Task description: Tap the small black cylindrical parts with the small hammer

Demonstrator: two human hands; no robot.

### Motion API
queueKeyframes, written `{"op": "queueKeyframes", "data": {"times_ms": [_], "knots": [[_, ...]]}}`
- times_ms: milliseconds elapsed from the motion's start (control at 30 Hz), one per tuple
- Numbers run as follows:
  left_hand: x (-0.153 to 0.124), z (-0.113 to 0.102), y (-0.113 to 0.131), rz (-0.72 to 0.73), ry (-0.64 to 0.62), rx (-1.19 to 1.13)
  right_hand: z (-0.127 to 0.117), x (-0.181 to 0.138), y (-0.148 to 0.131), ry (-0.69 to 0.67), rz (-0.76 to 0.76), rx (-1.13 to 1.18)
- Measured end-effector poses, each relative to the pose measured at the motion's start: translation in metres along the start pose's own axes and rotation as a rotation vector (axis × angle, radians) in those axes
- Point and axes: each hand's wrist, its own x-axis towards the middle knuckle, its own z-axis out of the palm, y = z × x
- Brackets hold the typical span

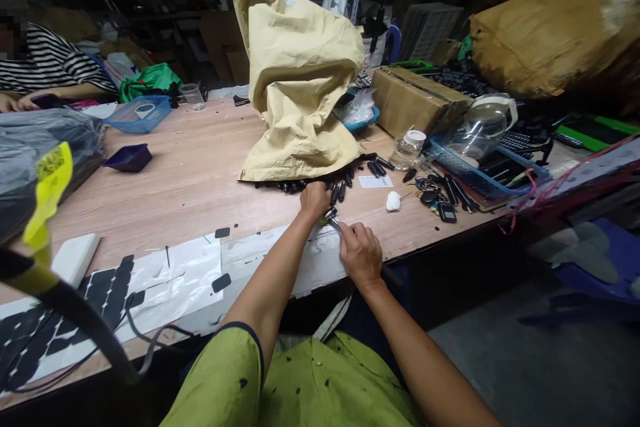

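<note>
Gripping metal tool near front edge of desk, right hand; left hand curled by black pieces, hold unclear; slip could rap left hand

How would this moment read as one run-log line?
right hand: gripping metal tool | left hand: beside black pieces, grip unclear | pale yellow bag: behind left hand | cardboard box: right of bag

Dark tray on table at left, blue basket behind; cardboard box right, white-lidded jar near.
</note>
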Motion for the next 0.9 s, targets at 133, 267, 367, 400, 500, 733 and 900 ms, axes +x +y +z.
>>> {"op": "queueKeyframes", "data": {"times_ms": [133, 267, 367, 400, 500, 733, 900], "knots": [[-0.001, -0.005, -0.011, -0.02, -0.005, 0.034, 0.001, 0.0, -0.002, 0.013, 0.005, -0.007], [-0.017, -0.013, -0.032, -0.026, -0.055, 0.048, 0.002, 0.0, -0.001, 0.012, 0.002, -0.002], [-0.038, -0.016, -0.052, -0.027, -0.036, 0.035, 0.003, 0.001, 0.001, 0.02, 0.006, -0.008], [-0.047, -0.016, -0.059, -0.028, -0.017, 0.023, 0.003, 0.001, 0.001, 0.021, 0.007, -0.007], [-0.072, -0.015, -0.079, -0.025, 0.047, -0.054, 0.002, 0.002, 0.004, 0.021, 0.005, 0.005], [-0.105, 0.002, -0.11, 0.108, 0.135, -0.302, 0.002, 0.003, 0.011, 0.005, 0.001, 0.059], [-0.104, 0.01, -0.109, 0.11, 0.165, -0.294, 0.005, 0.005, 0.016, 0.014, -0.004, 0.057]]}}
